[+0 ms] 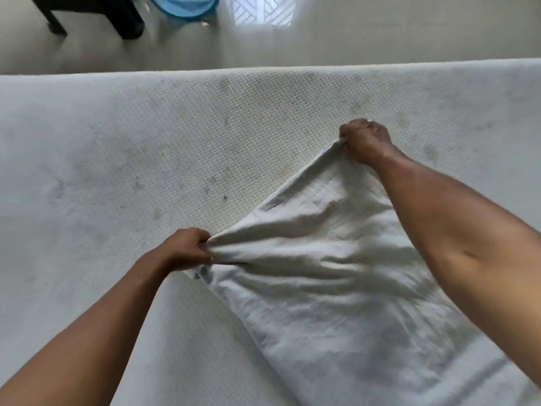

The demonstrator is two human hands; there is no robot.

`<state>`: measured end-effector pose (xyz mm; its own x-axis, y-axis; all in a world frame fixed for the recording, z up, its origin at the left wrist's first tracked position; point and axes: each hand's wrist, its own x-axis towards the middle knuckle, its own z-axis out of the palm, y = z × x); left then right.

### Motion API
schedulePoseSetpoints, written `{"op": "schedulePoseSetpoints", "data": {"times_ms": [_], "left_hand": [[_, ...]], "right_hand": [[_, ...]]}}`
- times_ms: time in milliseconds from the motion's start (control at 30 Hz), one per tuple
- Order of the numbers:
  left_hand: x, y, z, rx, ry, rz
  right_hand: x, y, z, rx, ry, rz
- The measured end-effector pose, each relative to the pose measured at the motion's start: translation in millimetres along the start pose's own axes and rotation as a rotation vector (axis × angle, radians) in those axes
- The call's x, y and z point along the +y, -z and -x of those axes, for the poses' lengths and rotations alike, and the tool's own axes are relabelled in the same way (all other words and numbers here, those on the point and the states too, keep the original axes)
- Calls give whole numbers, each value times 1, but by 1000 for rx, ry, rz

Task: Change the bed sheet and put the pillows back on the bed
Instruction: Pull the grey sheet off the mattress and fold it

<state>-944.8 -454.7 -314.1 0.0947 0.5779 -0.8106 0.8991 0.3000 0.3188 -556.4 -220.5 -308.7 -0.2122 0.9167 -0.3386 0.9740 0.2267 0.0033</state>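
A bare white mattress with a dotted weave and faint stains fills most of the view. A folded, creased white bed sheet lies over its near right part. My left hand is closed on a bunched edge of the sheet at the centre. My right hand grips the sheet's far corner, further out over the mattress. The cloth is stretched taut between both hands. No pillows are in view.
Beyond the mattress's far edge lies a pale floor. A dark piece of furniture with legs stands at the top left, a blue round container beside it. Window light falls on the floor.
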Motion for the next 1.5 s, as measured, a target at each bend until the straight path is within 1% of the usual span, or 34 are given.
{"op": "schedulePoseSetpoints", "data": {"times_ms": [33,67,133,167,233,300,333,367,400,433,467,533,600,667,767,833,933,1033,1100,1167,1233,1300,1400,1467,1500], "left_hand": [[-3,-3,1,8,18,-15],[-6,-4,1,50,32,3],[-10,-9,2,181,66,81],[-11,-11,2,256,98,116],[-13,-22,6,392,188,241],[-13,-34,13,512,316,494],[-11,-38,17,584,392,606],[-9,-42,20,654,476,725],[-2,-43,25,676,555,864],[7,-46,28,646,607,1006],[15,-52,29,595,625,1097],[28,-68,35,490,550,1114],[38,-88,38,453,488,1082],[44,-109,41,448,491,1128],[67,-138,55,423,511,1233],[89,-163,68,403,526,1250],[116,-208,84,397,590,1253],[137,-250,99,391,659,1302],[153,-273,105,406,694,1315],[162,-288,107,438,704,1358],[167,-295,106,464,701,1389],[164,-300,102,471,672,1425],[160,-301,106,451,613,1480],[160,-297,115,449,575,1503],[161,-293,120,451,557,1506]], "right_hand": [[5,4,-3,63,-71,-7],[12,7,-6,155,-156,-43],[21,4,-6,286,-287,-198],[20,-1,-3,312,-301,-272],[7,-16,13,305,-260,-352],[-14,-35,44,278,-182,-381],[-26,-47,64,300,-143,-381],[-39,-59,89,319,-130,-383],[-54,-71,120,334,-148,-390],[-71,-86,154,330,-167,-411],[-88,-102,190,298,-186,-444],[-120,-134,259,178,-177,-504],[-131,-159,320,57,-133,-499],[-118,-173,362,-2,-119,-472],[-77,-168,386,-13,-216,-432],[-38,-161,384,8,-261,-401],[33,-151,360,49,-232,-338],[99,-133,319,20,-218,-278],[129,-118,285,-43,-241,-288],[149,-110,256,-112,-268,-254],[163,-105,232,-150,-368,-326],[168,-103,218,-139,-444,-412],[168,-95,217,-120,-548,-416],[168,-85,222,-204,-547,-460],[171,-83,224,-253,-515,-493]]}}
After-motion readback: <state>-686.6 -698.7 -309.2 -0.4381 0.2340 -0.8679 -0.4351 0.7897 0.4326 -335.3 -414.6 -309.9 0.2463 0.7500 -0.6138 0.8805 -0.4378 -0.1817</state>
